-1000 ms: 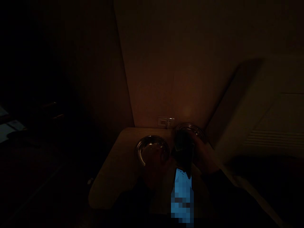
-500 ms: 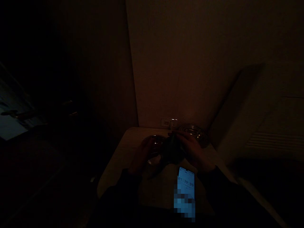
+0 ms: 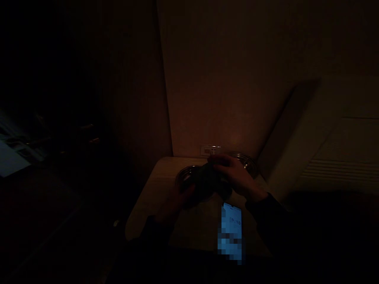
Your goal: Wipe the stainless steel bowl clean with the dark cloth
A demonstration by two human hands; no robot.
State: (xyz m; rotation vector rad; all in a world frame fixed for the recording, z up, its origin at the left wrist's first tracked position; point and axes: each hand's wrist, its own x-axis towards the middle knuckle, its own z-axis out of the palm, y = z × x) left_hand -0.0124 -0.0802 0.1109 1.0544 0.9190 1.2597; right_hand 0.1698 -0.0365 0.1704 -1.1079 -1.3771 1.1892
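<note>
Gripping the dark cloth-like thing [image 3: 204,179] by its upper right part, your right hand [image 3: 235,173] has its fingertips curled on top, so most of it hangs below and left of them, over the left metal bowl [image 3: 187,170]. Your left hand [image 3: 175,200] is right at its left side, but tbh it's too dark to tell if those fingers are grasping anything. Lit phone [image 3: 232,228] lies nearby.

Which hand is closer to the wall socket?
Right. The right hand is just below and right of the wall socket; the left hand is farther away, lower and to the left.
</note>
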